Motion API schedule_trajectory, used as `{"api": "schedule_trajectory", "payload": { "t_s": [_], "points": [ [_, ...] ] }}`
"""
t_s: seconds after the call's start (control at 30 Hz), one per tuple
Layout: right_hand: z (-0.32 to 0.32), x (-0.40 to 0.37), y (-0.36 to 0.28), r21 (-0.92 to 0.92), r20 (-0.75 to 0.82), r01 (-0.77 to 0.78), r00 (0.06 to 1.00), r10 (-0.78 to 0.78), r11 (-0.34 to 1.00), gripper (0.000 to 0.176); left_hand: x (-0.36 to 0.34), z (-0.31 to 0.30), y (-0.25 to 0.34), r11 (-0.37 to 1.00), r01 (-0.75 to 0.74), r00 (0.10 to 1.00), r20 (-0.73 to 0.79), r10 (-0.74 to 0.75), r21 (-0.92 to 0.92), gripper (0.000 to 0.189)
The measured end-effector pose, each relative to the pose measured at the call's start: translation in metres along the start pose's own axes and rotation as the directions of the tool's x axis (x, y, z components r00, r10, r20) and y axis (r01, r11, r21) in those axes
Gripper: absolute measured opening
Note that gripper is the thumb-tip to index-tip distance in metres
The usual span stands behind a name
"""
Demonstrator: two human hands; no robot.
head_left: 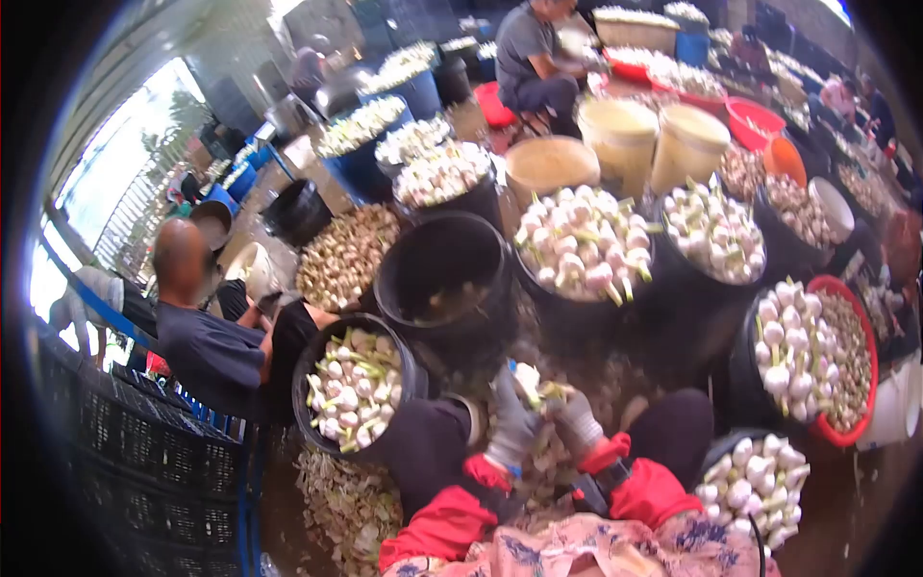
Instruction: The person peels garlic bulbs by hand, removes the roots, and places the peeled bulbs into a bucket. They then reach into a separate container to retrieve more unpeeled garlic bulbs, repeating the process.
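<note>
Both hands wear grey gloves below red sleeves, close together between the knees. My left hand has its fingers wrapped round a whitish garlic bulb. Just to its right, my right hand is closed at the pale green and yellowish end of the piece; what its fingertips pinch is too small to make out. Beyond the hands stands a dark tub with a little material at its bottom. A black bucket of garlic is by the left knee, and a heap of garlic bulbs by the right knee.
Full garlic tubs stand ahead, with cream buckets behind. A red basin is at the right. A person in dark clothes sits at left near black crates; another person sits at the back. Peelings cover the floor.
</note>
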State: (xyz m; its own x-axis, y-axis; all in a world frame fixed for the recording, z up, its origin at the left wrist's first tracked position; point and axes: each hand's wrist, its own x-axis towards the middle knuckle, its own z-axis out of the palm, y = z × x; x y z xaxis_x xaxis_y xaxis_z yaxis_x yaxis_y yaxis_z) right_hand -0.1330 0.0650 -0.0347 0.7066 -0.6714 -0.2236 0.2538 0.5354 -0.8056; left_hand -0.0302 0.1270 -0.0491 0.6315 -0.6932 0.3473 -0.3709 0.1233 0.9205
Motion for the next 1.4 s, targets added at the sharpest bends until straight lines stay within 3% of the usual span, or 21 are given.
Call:
{"api": "schedule_trajectory", "payload": {
  "t_s": [0.1, 0.17, 0.23, 0.3, 0.33, 0.37, 0.4, 0.43, 0.5, 0.63, 0.7, 0.77, 0.87, 0.9, 0.97, 1.03, 1.1, 1.17, 1.2, 1.27, 1.4],
  "points": [
    [0.006, -0.002, 0.011, -0.246, 0.058, 0.053, 0.998, -0.041, 0.968, 0.011, 0.013, -0.009, 0.024, 0.952, 0.225, 0.970, -0.039, -0.238, -0.208, 0.027],
    [0.011, -0.003, -0.006, -0.233, 0.011, 0.011, 1.000, -0.008, 0.972, 0.011, 0.032, -0.028, 0.027, 0.497, 0.604, 0.718, 0.154, -0.679, -0.623, 0.026],
    [0.003, 0.006, -0.009, -0.083, -0.159, -0.077, 0.985, 0.063, 0.994, 0.012, 0.024, -0.027, 0.027, 0.609, 0.508, 0.812, 0.103, -0.574, -0.609, 0.028],
    [-0.010, 0.015, -0.019, 0.016, -0.221, 0.160, 0.963, -0.153, 0.987, 0.014, 0.022, -0.040, 0.045, 0.481, 0.628, 0.732, 0.254, -0.632, -0.612, 0.032],
    [-0.035, 0.027, -0.012, 0.094, -0.376, 0.062, 0.926, -0.022, 0.994, 0.014, 0.020, -0.045, 0.049, 0.434, 0.621, 0.739, 0.304, -0.601, -0.653, 0.033],
    [-0.057, 0.036, 0.001, 0.007, -0.396, 0.135, 0.910, -0.121, 0.991, 0.015, 0.018, -0.049, 0.053, 0.382, 0.614, 0.745, 0.349, -0.568, -0.690, 0.034],
    [-0.062, 0.043, -0.001, -0.381, -0.301, 0.011, 0.944, -0.135, 0.925, 0.015, 0.016, -0.052, 0.055, 0.381, 0.605, 0.742, 0.320, -0.589, -0.699, 0.032],
    [-0.065, 0.047, -0.001, -0.715, -0.202, -0.073, 0.974, -0.105, 0.695, 0.015, 0.014, -0.055, 0.054, 0.380, 0.612, 0.736, 0.324, -0.595, -0.693, 0.032],
    [-0.015, 0.010, -0.035, -0.922, -0.115, -0.068, 0.988, -0.102, 0.381, 0.036, 0.014, -0.059, 0.052, 0.562, 0.600, 0.786, 0.286, -0.548, -0.569, 0.031],
    [0.016, -0.004, -0.007, -0.377, 0.061, 0.177, 0.984, -0.167, 0.909, 0.045, 0.012, -0.050, 0.020, 0.914, 0.391, 0.920, 0.038, -0.390, -0.105, 0.028],
    [0.025, -0.003, 0.002, -0.621, 0.045, 0.311, 0.931, -0.363, 0.720, 0.027, 0.012, -0.043, 0.025, 0.914, 0.406, 0.913, 0.050, -0.404, -0.026, 0.029],
    [0.029, -0.008, -0.005, -0.354, -0.072, 0.301, 0.935, -0.347, 0.885, 0.023, 0.014, -0.043, 0.024, 0.929, 0.369, 0.911, 0.190, -0.367, 0.024, 0.025],
    [0.000, 0.010, 0.000, -0.255, -0.181, 0.259, 0.934, -0.309, 0.932, 0.025, 0.010, -0.046, 0.045, 0.609, 0.511, 0.828, 0.158, -0.537, -0.607, 0.023],
    [-0.005, 0.010, -0.010, -0.330, -0.236, 0.240, 0.915, -0.326, 0.913, 0.027, 0.013, -0.048, 0.044, 0.557, 0.500, 0.829, 0.179, -0.531, -0.664, 0.025],
    [-0.015, 0.009, -0.020, -0.053, -0.272, 0.246, 0.929, -0.251, 0.968, 0.027, 0.019, -0.050, 0.049, 0.438, 0.476, 0.828, 0.220, -0.516, -0.762, 0.030],
    [-0.027, 0.007, -0.023, 0.176, -0.409, 0.248, 0.899, -0.158, 0.953, 0.030, 0.025, -0.051, 0.058, 0.298, 0.539, 0.642, 0.156, -0.750, -0.788, 0.036],
    [-0.040, 0.008, -0.023, 0.206, -0.467, 0.361, 0.853, -0.233, 0.910, 0.028, 0.028, -0.063, 0.035, 0.325, 0.571, 0.646, 0.169, -0.744, -0.754, 0.040],
    [-0.048, 0.008, -0.023, -0.164, -0.215, 0.113, 0.965, -0.148, 0.980, 0.026, 0.027, -0.071, 0.029, 0.188, 0.600, 0.553, 0.233, -0.800, -0.778, 0.039],
    [-0.043, 0.016, -0.022, -0.692, 0.244, 0.289, 0.956, -0.162, 0.662, 0.030, 0.026, -0.071, 0.028, 0.117, 0.600, 0.540, 0.293, -0.789, -0.791, 0.043],
    [-0.033, 0.015, -0.015, -0.908, 0.418, 0.408, 0.897, 0.142, 0.093, 0.042, 0.024, -0.063, 0.022, 0.135, 0.622, 0.523, 0.280, -0.805, -0.772, 0.044],
    [-0.012, 0.013, -0.054, -0.981, 0.097, 0.068, 0.982, 0.160, 0.181, 0.050, 0.027, -0.055, 0.014, 0.122, 0.660, 0.552, 0.368, -0.748, -0.741, 0.034]
  ]
}}
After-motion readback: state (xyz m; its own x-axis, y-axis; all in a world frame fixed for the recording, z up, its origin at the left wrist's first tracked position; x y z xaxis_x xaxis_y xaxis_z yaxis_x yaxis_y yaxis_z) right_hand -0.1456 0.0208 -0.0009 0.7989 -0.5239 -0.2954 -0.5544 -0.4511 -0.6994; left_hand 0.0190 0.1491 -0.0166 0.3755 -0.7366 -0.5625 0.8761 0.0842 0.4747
